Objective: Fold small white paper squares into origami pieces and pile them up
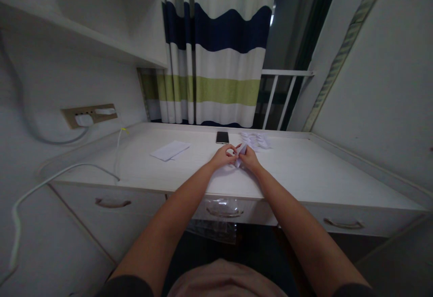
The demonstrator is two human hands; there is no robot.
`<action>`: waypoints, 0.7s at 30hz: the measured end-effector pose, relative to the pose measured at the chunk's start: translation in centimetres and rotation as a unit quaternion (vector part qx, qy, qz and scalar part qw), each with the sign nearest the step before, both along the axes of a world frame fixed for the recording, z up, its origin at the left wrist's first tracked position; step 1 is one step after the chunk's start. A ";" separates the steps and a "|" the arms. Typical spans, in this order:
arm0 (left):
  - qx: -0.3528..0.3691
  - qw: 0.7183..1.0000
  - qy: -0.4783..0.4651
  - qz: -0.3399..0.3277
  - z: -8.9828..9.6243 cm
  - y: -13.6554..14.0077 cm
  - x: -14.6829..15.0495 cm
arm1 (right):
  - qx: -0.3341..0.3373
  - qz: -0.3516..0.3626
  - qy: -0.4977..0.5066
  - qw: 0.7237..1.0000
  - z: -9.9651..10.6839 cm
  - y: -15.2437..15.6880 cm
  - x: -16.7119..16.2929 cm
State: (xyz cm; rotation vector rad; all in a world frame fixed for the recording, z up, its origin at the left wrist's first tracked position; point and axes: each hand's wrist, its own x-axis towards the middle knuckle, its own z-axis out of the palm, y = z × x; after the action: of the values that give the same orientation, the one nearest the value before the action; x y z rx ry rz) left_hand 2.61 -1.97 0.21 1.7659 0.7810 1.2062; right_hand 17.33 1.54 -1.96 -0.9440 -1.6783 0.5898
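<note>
Between my two hands, just above the white desk, is a small piece of folded white paper point(241, 150). My left hand point(223, 156) pinches its left side with thumb and fingertips. On the other side, my right hand point(249, 158) has its fingers closed on the paper's right edge. The exact folds are too small to make out. Close behind my hands lies a group of folded white paper pieces point(259, 140). A dark phone point(222, 137) rests flat beyond my left hand. Off to the left is a stack of flat white paper sheets point(171, 150).
The white desk point(304, 171) runs along a striped curtain point(230, 62). A pale cable point(77, 165) crosses its left end, below a wall socket point(89, 115). Clear plastic point(221, 207) hangs at the middle drawer. A shelf point(101, 40) juts out at upper left.
</note>
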 end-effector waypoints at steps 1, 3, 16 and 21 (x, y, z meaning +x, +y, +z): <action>-0.003 1.000 -0.002 -0.002 0.0 0.0 0.0 | -0.002 0.001 0.004 1.000 0.0 0.0 0.0; -0.007 1.000 -0.005 -0.002 0.0 0.0 0.1 | -0.005 0.004 0.011 1.000 0.0 0.0 0.0; -0.010 1.000 -0.015 -0.006 -0.3 0.2 0.3 | -0.021 0.019 0.073 0.997 0.1 -0.3 -0.4; -0.006 1.000 -0.020 -0.003 -0.2 0.1 0.3 | -0.049 0.040 0.104 0.993 0.0 0.0 -0.5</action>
State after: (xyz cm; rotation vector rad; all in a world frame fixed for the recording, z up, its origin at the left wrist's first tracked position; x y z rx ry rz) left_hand 2.87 -1.86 0.00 1.7280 0.7591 1.2268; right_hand 16.83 1.50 -1.95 -0.8567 -1.5165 0.8027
